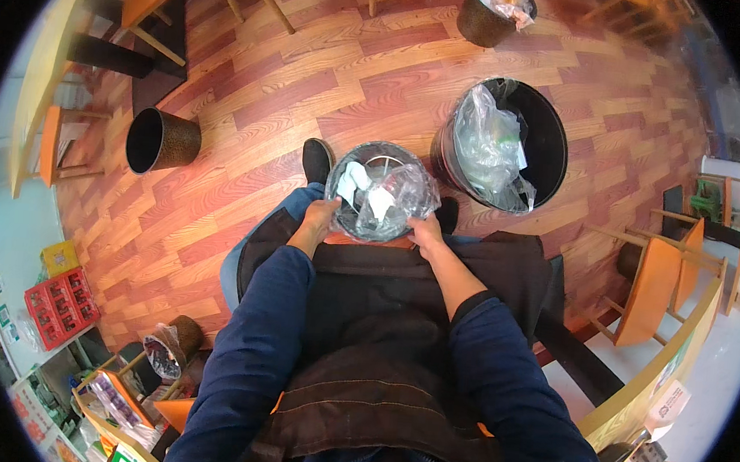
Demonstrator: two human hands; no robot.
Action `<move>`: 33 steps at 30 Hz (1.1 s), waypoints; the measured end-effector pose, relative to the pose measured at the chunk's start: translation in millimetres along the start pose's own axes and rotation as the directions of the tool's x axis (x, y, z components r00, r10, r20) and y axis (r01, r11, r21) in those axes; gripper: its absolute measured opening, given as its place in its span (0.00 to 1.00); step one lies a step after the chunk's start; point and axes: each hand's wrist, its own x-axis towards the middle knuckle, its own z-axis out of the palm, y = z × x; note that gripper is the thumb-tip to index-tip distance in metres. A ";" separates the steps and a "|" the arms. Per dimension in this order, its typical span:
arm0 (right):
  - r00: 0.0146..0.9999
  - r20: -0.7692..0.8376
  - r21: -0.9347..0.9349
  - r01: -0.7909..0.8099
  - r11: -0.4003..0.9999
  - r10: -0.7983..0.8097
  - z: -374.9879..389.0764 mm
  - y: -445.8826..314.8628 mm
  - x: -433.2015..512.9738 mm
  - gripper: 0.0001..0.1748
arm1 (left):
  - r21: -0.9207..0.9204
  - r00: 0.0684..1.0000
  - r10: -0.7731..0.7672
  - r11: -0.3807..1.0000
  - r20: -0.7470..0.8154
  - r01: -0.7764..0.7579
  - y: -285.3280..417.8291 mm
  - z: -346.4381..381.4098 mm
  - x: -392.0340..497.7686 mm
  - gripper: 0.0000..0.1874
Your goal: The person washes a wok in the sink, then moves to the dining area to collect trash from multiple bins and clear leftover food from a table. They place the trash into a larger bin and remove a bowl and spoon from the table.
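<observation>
Between my knees stands a small round waste bin (379, 232) lined with a clear plastic bag (405, 188). Crumpled white tissues (353, 181) and other litter lie in it. My left hand (320, 220) grips the bag and rim at the near left side. At the near right side my right hand (425, 230) pinches the edge of the same liner. Just beyond, to the right, is a large black bin (546, 147) with a translucent plastic bag of rubbish (489, 143) inside, filling its left part.
An unlined brown bin (180, 142) lies left on the wood-pattern floor (253, 158). Another lined bin (484, 23) stands at the top, one more (185, 340) at lower left. Orange chairs (649, 292) and a table edge (657, 360) are at right; a red bottle crate (62, 307) is left.
</observation>
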 end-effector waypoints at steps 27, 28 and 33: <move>0.606 0.284 -0.089 0.788 0.609 -0.743 35.7 -57.9 -116.0 0.20 | 0.212 0.462 0.776 0.411 0.429 -0.887 53.1 65.4 -181.9 0.10; 0.616 0.340 -0.077 0.772 0.631 -0.711 41.1 -55.4 -121.1 0.22 | 0.253 0.489 0.730 0.419 0.477 -0.872 54.1 68.6 -188.4 0.10; 0.568 0.527 0.057 0.718 0.694 -0.632 55.1 -49.3 -134.7 0.24 | 0.338 0.165 0.685 -0.124 0.709 -0.933 64.8 91.9 -212.9 0.11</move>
